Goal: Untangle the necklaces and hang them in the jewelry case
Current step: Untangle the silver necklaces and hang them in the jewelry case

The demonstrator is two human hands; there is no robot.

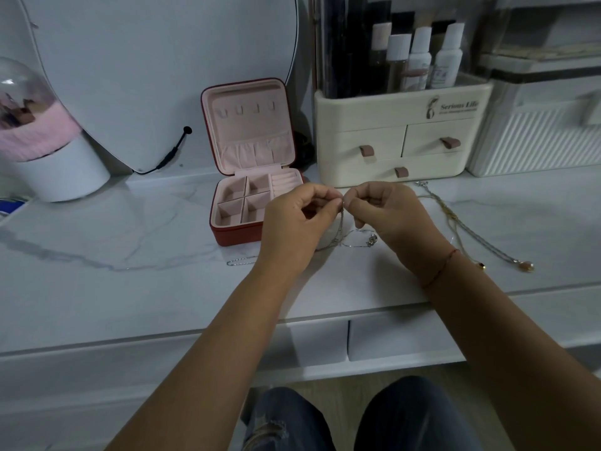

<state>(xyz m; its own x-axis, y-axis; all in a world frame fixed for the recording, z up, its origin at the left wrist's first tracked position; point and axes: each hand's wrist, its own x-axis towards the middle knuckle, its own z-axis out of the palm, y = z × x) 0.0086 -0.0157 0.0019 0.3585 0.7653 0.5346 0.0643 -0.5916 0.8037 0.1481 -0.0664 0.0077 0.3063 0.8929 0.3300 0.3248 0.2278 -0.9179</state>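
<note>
My left hand (297, 222) and my right hand (390, 213) meet above the marble top, fingertips together, both pinching a thin silver necklace (353, 239) that hangs down to the table, its pendant lying by my right wrist. One end of a silver chain (239, 262) pokes out left of my left wrist. Two gold necklaces (461, 229) with pendants lie stretched out to the right. The red jewelry case (235, 237) stands open at the left, its pink lid upright with a row of bare hooks (248, 109) and its compartments bare.
A cream drawer organizer (400, 141) with bottles stands behind my hands. A white ribbed box (536, 135) is at the far right. A mirror (156, 76) and a domed pink-and-white ornament (42, 135) stand at the left. The table's front edge (162, 336) lies over white drawers.
</note>
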